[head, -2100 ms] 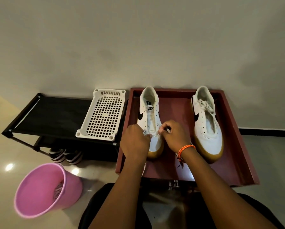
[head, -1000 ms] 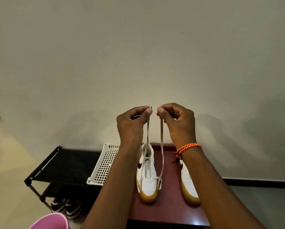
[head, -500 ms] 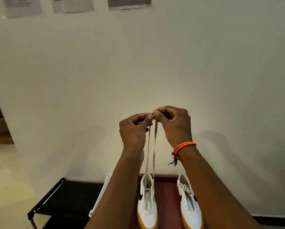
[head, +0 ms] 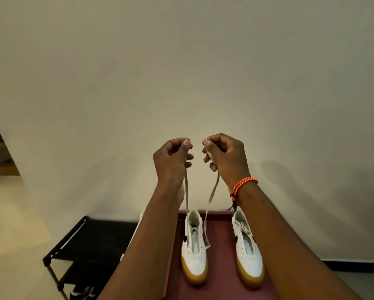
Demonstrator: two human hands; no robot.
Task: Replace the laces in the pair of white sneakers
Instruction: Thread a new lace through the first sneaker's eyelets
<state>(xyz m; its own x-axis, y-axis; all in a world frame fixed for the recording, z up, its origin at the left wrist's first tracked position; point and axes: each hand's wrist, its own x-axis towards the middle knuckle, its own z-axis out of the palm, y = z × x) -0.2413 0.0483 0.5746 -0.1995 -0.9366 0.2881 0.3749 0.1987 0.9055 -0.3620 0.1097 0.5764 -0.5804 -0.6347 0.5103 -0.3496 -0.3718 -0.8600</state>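
Note:
Two white sneakers with gum soles stand on a dark red tray (head: pixel 220 284). A pale lace (head: pixel 186 191) runs through the lowest eyelets of the left sneaker (head: pixel 194 254), and both of its ends are drawn high above the shoe. My left hand (head: pixel 170 161) pinches one end between thumb and forefinger. My right hand (head: pixel 225 156), an orange cord bracelet at its wrist, pinches the other end. The two hands are a small gap apart at equal height. The right sneaker (head: pixel 247 254) carries a lace bunched near its opening.
A black shoe rack (head: pixel 90 241) stands left of the tray, with dark striped shoes (head: pixel 82 293) on its lower shelf. Behind my left forearm peeks the edge of a white plastic basket (head: pixel 138 226). A plain wall rises just behind the tray.
Both hands went from the left sneaker's toe up high, drawing the lace ends taut. In the last half second they parted slightly. The camera tilted up, then a little down.

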